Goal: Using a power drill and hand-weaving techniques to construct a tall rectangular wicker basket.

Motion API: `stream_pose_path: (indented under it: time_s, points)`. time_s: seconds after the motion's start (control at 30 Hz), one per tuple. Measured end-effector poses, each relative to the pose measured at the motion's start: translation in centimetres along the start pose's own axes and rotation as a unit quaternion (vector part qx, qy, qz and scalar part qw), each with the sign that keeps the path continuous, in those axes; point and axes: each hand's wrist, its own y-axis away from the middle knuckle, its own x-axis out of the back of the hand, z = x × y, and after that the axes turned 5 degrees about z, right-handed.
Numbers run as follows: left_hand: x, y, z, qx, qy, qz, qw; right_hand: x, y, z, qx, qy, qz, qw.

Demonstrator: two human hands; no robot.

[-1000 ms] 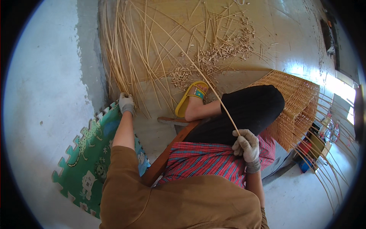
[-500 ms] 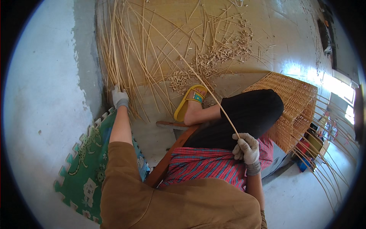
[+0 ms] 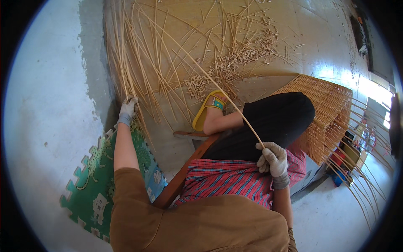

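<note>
We are pinching the long cane (image 3: 240, 111) by its near end in our right hand (image 3: 275, 160), likely letting its length extend freely, while our left hand (image 3: 127, 111) is touching loose canes (image 3: 122, 63) far left, finger closure unclear.

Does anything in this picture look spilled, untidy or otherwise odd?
Yes, mostly untidy. Many short pale pieces lie scattered on the brown floor beyond the yellow slipper, in no container, so they look spilled. Long canes near the left hand spread and cross at different angles, not in a neat bundle.
</note>
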Motion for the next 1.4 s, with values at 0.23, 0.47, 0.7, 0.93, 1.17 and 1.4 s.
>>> stream_pose_path:
  time_s: [0.23,0.47,0.7,0.93,1.17,1.4]
  points:
    - [1.9,6.1,4.7,-0.027,0.154,-0.204,0.966,1.0,-0.3,1.0,0.013,-0.027,-0.029,0.999]
    - [1.1,8.6,8.5,-0.023,0.115,-0.254,0.960,1.8,-0.1,1.9,0.036,-0.037,-0.053,0.997]
    - [-2.0,11.0,11.4,-0.065,0.128,-0.267,0.953,2.2,-0.1,2.5,0.047,-0.060,-0.064,0.995]
    - [-8.6,20.5,16.2,-0.126,0.124,-0.282,0.943,1.5,-0.4,0.7,0.091,-0.141,-0.093,0.981]
    - [-15.5,30.2,15.9,-0.176,0.143,-0.330,0.916,-4.4,-2.9,-2.0,0.134,-0.109,-0.148,0.974]
    - [-16.2,32.2,16.3,-0.205,0.147,-0.339,0.906,-2.6,-2.7,-0.6,0.101,-0.143,-0.172,0.969]
